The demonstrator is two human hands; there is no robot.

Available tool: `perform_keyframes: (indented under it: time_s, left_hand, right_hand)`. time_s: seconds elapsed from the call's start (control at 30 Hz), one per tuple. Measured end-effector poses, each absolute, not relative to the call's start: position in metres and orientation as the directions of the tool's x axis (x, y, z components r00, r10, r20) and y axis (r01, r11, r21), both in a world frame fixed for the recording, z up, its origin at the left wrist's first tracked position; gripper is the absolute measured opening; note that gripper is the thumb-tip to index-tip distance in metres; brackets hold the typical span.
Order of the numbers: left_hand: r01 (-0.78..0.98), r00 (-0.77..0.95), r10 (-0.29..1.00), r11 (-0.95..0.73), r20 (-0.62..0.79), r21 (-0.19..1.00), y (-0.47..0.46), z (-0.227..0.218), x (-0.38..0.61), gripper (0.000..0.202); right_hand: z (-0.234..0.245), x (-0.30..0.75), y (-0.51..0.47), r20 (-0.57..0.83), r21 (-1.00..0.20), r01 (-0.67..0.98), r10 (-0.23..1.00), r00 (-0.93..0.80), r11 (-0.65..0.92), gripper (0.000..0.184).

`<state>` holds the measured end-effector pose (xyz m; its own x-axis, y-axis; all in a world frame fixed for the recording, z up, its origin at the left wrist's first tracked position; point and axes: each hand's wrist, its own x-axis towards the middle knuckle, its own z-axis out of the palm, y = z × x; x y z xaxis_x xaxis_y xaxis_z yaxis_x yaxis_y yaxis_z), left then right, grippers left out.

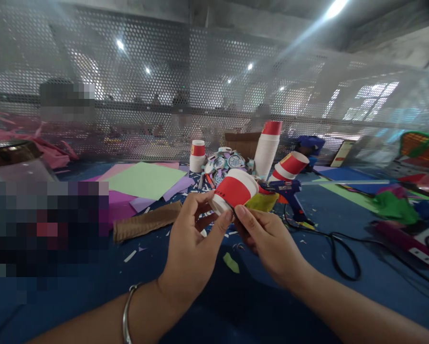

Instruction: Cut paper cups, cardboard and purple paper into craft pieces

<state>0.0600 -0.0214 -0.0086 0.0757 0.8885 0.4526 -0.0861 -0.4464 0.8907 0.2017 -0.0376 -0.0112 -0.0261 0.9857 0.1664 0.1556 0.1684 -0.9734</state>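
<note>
A red and white paper cup (236, 189) is held tilted above the table, its mouth towards the upper right. My left hand (195, 239) is closed around the base end, thumb and fingers on its wall. My right hand (266, 234) is pinched at the cup's lower side, thumb stretched along it. Something thin and dark shows between the two thumbs, too small to name. Just beyond the cup stands a blue glue gun (288, 191) with a clear glue stick in its back.
Behind are cup stacks (267, 150), a shorter stack (198, 156), a tilted stack (289, 165) and decorated paper rounds (221, 162). Coloured paper sheets (146, 179) and corrugated cardboard (146, 221) lie left. A black cord (343, 234) loops right. Paper scraps litter the blue table (146, 296).
</note>
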Motion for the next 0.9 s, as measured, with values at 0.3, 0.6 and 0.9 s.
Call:
perform_keyframes:
  time_s: [0.3, 0.6, 0.9]
  left_hand:
    - [0.109, 0.069, 0.829, -0.560, 0.555, 0.822, -0.024, -0.014, 0.055, 0.028]
    - [0.250, 0.095, 0.767, -0.636, 0.635, 0.730, -0.017, -0.011, 0.050, 0.029]
    - [0.233, 0.118, 0.789, -0.612, 0.603, 0.755, -0.014, -0.015, 0.056, 0.027]
  right_hand:
    - [-0.010, 0.202, -0.039, 0.169, -0.972, 0.160, 0.985, -0.028, 0.172, 0.052]
    - [-0.011, 0.203, -0.037, 0.153, -0.978, 0.141, 0.988, -0.018, 0.154, 0.053]
    - [-0.013, 0.201, -0.035, 0.121, -0.988, 0.102, 0.993, 0.008, 0.120, 0.052]
